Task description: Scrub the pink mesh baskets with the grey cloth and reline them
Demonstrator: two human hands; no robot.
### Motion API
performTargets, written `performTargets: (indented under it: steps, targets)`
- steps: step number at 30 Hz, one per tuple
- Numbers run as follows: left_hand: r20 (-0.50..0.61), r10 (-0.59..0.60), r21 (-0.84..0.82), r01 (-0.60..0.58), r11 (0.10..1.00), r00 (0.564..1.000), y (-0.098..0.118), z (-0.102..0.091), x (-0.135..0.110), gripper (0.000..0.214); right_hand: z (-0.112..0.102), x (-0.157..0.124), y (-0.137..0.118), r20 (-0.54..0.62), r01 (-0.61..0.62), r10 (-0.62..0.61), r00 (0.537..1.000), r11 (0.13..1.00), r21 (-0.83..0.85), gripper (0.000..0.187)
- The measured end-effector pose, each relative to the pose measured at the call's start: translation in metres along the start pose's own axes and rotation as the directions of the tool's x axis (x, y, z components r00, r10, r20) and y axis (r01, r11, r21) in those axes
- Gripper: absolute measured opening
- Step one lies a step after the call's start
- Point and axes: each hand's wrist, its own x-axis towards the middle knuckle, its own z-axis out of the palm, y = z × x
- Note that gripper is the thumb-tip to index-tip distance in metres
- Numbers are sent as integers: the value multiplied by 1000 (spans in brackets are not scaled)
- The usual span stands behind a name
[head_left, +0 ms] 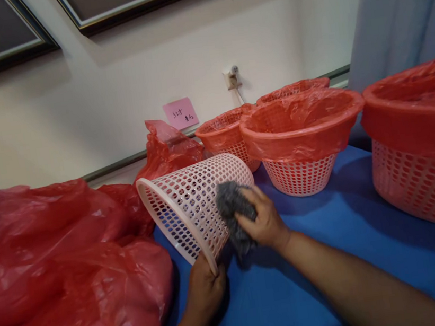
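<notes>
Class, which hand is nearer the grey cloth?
Right. The right hand grips the cloth; the left hand is apart from it, lower left, holding the basket by its rim.

2 wall frames and a socket show an indoor room.

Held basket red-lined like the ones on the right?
No: the pale perforated plastic wastebasket in the left hand's grip is bare, with open holes and no red plastic over it.

A pale pink basket, full of holes, tilts sideways over the blue desk, mouth leftward. A crumpled gray cloth seemingly touches it near the base.
</notes>
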Motion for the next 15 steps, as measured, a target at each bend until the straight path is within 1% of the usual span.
performTargets:
  steps: [1, 2, 3, 4, 5, 6, 7, 8, 9, 10, 11, 12, 13, 15]
  targets:
    - [15, 12, 33, -13, 999, 1000, -3, 0, -1, 51, -1, 7, 16, -93, -182, 179, 979, 983, -19, 49]
    - [19, 12, 52, -13, 999, 1000, -5, -1, -1, 53, -3, 13, 31, -172, -347, 338, 925, 938, -19, 47]
    - [24, 8, 62, -10, 998, 1000, -8, -1, -2, 54, -5, 19, 45, -225, -473, 460, 859, 881, -2, 46]
    - [27, 4, 67, -6, 998, 1000, -9, -1, -2, 54, -8, 23, 56, -254, -559, 544, 799, 829, 17, 44]
    - [30, 1, 70, -3, 998, 1000, -10, -2, -1, 53, -9, 26, 62, -265, -600, 586, 766, 799, 32, 43]
    - [39, 1, 72, -4, 997, 999, -9, -2, 0, 52, -11, 27, 63, -265, -596, 583, 768, 802, 37, 43]
    - [46, 2, 74, -6, 997, 999, -8, -3, 2, 52, -12, 27, 59, -257, -552, 539, 802, 834, 27, 44]
    - [58, -1, 77, -3, 997, 998, -6, -3, 4, 52, -12, 25, 50, -233, -473, 462, 856, 881, 11, 45]
    - [73, -8, 80, 2, 997, 997, -3, -4, 6, 52, -11, 22, 38, -183, -355, 348, 920, 935, -6, 47]
    - [89, -21, 78, 14, 997, 996, -1, -4, 8, 49, -10, 18, 24, -103, -208, 206, 973, 978, -10, 48]
    - [102, -40, 69, 33, 997, 994, 2, -5, 10, 45, -9, 12, 9, -5, -55, 55, 998, 998, 9, 49]
    - [108, -64, 47, 59, 997, 992, 4, -6, 11, 40, -7, 7, -5, 96, 74, -78, 992, 996, 50, 50]
    - [100, -93, 10, 92, 996, 991, 6, -7, 11, 34, -5, 1, -17, 185, 168, -184, 965, 981, 100, 50]
    - [35, -162, -99, 165, 981, 986, 7, -8, 9, 27, -1, -10, -34, 306, 270, -314, 899, 946, 179, 51]
